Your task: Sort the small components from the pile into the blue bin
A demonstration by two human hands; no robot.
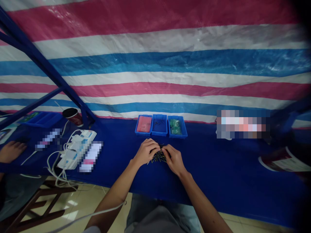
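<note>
Both my hands rest on a blue table (pixel 218 168) over a small pile of thin dark pins or screws (pixel 159 157). My left hand (pixel 145 151) is curled, its fingertips pinched at the left side of the pile. My right hand (pixel 173 158) is curled too, fingers pressed together at the pile's right side. The two hands nearly touch. Whatever sits between the fingertips is too small to make out.
Three small blue bins stand behind the pile: one with a red bag (pixel 143 125), one with dark parts (pixel 159 124), one with green parts (pixel 177 126). A white power strip with cables (pixel 77 147) and a cup (pixel 72 116) lie left. Another person's hand (pixel 11 151) rests far left.
</note>
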